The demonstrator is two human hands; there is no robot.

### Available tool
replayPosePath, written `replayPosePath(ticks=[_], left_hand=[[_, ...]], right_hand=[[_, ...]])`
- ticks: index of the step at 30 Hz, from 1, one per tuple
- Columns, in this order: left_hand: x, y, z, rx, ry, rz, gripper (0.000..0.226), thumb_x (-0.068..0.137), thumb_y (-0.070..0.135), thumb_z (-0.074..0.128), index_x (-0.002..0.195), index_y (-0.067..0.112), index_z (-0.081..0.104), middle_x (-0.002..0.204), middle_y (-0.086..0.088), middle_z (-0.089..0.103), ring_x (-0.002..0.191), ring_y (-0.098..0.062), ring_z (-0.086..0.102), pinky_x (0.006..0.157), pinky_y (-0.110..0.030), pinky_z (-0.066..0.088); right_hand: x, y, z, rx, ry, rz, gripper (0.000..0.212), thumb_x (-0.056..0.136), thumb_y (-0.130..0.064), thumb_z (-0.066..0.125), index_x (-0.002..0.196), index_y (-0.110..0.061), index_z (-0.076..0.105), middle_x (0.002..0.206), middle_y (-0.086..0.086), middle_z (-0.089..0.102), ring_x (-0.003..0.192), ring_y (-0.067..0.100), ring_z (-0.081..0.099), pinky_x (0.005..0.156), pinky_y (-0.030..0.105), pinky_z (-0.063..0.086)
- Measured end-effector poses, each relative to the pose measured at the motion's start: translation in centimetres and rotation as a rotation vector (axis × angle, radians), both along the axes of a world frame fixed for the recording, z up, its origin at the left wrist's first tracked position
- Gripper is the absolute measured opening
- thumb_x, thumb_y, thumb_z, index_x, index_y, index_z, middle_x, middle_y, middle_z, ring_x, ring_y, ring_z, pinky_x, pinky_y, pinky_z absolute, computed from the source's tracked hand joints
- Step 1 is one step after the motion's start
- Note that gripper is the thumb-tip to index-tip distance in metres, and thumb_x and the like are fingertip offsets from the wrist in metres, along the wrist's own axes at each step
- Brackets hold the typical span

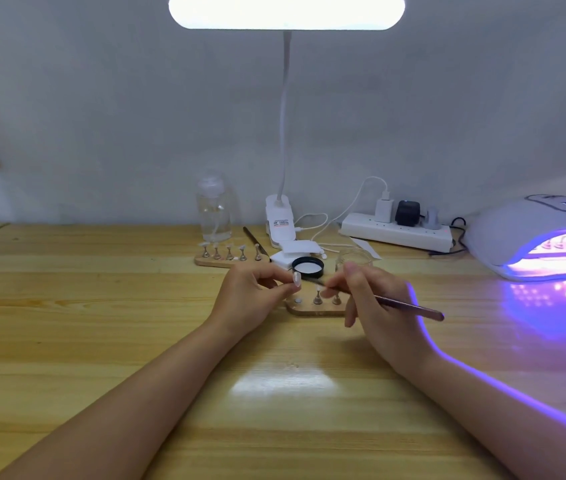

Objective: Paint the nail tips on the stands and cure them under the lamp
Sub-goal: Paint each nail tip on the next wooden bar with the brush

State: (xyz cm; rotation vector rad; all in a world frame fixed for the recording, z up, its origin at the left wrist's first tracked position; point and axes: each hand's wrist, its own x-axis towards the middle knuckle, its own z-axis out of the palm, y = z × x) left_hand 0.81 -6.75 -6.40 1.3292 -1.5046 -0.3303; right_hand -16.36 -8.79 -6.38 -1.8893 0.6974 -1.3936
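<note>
nail tip lifted off near stand, pinched in our left hand to steady and angle it | right hand grips brush, bristles at tip | curing lamp lit on bench right, within reach

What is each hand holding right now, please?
Left hand: pinches a nail tip on its stand between thumb and fingers.
Right hand: grips a nail brush, bristles pointing toward the tip.
</note>
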Motion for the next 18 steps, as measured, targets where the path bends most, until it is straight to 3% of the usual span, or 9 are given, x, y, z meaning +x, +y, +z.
replayPosePath(ticks=[3, 6, 11, 14, 18], left_hand=[[0.01, -0.13, -0.13, -0.001, -0.002, 0.008, 0.014, 0.070, 0.005, 0.076, 0.075, 0.018, 0.072, 0.069, 0.009, 0.066, 0.071, -0.017, 0.065, 0.068, -0.019, 0.049], [0.01, -0.14, -0.22, -0.003, 0.013, 0.007, 0.012, 0.069, 0.006, 0.076, 0.074, 0.017, 0.073, 0.068, 0.008, 0.067, 0.070, -0.017, 0.064, 0.068, -0.019, 0.048], [-0.03, -0.16, -0.12, -0.013, 0.002, -0.015, 0.014, 0.068, 0.007, 0.077, 0.077, 0.017, 0.073, 0.068, 0.006, 0.067, 0.070, -0.017, 0.063, 0.068, -0.021, 0.048], [0.04, -0.17, -0.16, -0.012, -0.011, -0.034, 0.006, 0.070, 0.010, 0.075, 0.076, 0.012, 0.074, 0.071, -0.001, 0.070, 0.073, -0.025, 0.063, 0.071, -0.029, 0.049], [0.01, -0.19, -0.19, -0.014, -0.023, -0.035, 0.005, 0.071, 0.011, 0.075, 0.076, 0.012, 0.074, 0.072, -0.001, 0.070, 0.073, -0.024, 0.063, 0.071, -0.029, 0.049]], right_hand=[[0.19, -0.11, -0.08, -0.017, 0.045, 0.009, 0.035, 0.086, -0.042, 0.039, 0.072, -0.024, 0.065, 0.054, -0.018, 0.063, 0.053, 0.012, 0.063, 0.058, 0.024, 0.050], [0.29, 0.14, -0.20, 0.022, 0.003, 0.062, 0.039, 0.086, -0.039, 0.040, 0.065, -0.017, 0.065, 0.041, -0.015, 0.056, 0.050, 0.004, 0.062, 0.054, 0.011, 0.044], [0.05, -0.07, 0.04, -0.005, 0.047, -0.015, 0.034, 0.085, -0.045, 0.039, 0.074, -0.026, 0.065, 0.073, -0.011, 0.069, 0.044, 0.013, 0.056, 0.060, 0.025, 0.050], [0.18, 0.14, 0.00, 0.046, 0.041, 0.014, 0.039, 0.084, -0.047, 0.042, 0.068, -0.021, 0.067, 0.059, -0.006, 0.067, 0.047, 0.026, 0.061, 0.053, 0.031, 0.050], [-0.03, -0.11, -0.01, -0.008, 0.041, -0.039, 0.033, 0.094, -0.039, 0.043, 0.074, -0.025, 0.065, 0.074, -0.008, 0.069, 0.043, 0.012, 0.055, 0.053, 0.024, 0.049]])
